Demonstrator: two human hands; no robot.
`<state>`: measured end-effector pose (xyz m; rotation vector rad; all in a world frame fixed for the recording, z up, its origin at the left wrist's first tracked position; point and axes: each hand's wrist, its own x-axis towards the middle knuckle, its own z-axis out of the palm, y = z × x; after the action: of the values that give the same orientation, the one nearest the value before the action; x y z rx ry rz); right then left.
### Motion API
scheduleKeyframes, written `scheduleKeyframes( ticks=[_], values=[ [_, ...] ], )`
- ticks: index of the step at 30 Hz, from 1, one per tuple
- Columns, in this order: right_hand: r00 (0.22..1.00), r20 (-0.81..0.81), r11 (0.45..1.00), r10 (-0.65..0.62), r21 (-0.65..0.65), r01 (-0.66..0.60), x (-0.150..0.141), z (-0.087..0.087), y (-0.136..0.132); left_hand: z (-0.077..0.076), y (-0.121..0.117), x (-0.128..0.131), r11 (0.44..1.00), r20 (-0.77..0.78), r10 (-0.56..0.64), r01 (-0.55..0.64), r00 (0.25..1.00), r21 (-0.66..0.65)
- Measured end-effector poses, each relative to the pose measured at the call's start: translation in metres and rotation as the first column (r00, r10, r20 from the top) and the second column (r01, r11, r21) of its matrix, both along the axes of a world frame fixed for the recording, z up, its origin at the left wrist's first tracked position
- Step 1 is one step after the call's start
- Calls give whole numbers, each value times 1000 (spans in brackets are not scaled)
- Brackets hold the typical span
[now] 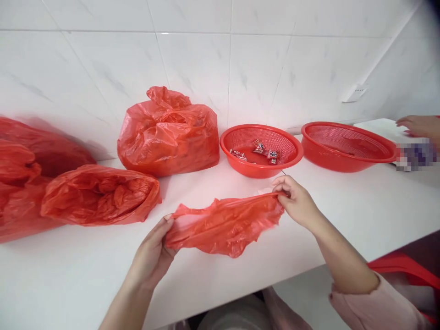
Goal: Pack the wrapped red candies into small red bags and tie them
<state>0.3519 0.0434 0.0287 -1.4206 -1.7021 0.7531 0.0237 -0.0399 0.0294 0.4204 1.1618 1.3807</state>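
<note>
A thin red plastic bag (223, 224) is stretched loosely between my hands above the white table. My left hand (156, 250) pinches its left end, with the thumb on top. At the other end, my right hand (295, 199) grips the bag's upper corner between thumb and fingers. Beyond the bag sits a red plastic basket (240, 172) with several small wrapped packets (260, 147) inside. To the left, an open-mouthed red bag (103, 195) holds crumpled red plastic.
A full red bag (168, 137) stands against the tiled wall, and more red bags (20, 183) lie at far left. Right of the first basket is a second red basket (347, 160). Another person's hand (415, 124) rests near it at the right edge, by a wall socket (355, 93).
</note>
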Motion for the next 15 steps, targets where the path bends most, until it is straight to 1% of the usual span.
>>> scheduleKeyframes(
  ticks=[2,3,4,5,6,7,8,9,10,11,12,13,14,15],
  values=[
    [995,97,1000,5,-12,-4,2,5,1,-8,-4,1,996,-130,-91,93,987,11],
    [987,159,1000,16,20,-20,-3,10,-3,-12,-7,4,992,-223,-121,126,967,10],
    [977,210,996,24,84,-43,-11,15,-9,-16,-10,7,988,-328,-143,154,934,9],
    [970,240,982,27,176,-71,-21,22,-18,-18,-12,11,985,-445,-147,174,884,19],
    [968,248,955,35,277,-106,-32,28,-27,-19,-15,15,982,-573,-119,182,811,55],
    [968,243,920,62,362,-150,-43,34,-36,-18,-17,18,975,-703,-42,184,710,127],
    [963,244,889,112,408,-207,-54,37,-44,-15,-19,22,955,-812,77,191,579,227],
    [950,262,870,169,414,-269,-62,38,-49,-11,-20,25,917,-878,214,221,428,332],
    [928,299,864,221,381,-329,-70,37,-52,-4,-19,29,869,-901,333,280,279,408],
    [898,352,866,264,323,-381,-75,34,-53,2,-16,33,825,-899,410,357,155,438],
    [862,410,869,298,258,-423,-79,29,-52,8,-12,37,796,-896,439,437,60,419],
    [824,463,865,326,205,-457,-82,23,-51,13,-6,41,783,-905,426,507,-13,361],
    [787,507,855,353,168,-491,-83,16,-49,15,1,45,783,-921,381,556,-75,279],
    [750,538,837,385,140,-529,-85,11,-48,15,8,49,791,-941,313,585,-131,181]
  ],
)
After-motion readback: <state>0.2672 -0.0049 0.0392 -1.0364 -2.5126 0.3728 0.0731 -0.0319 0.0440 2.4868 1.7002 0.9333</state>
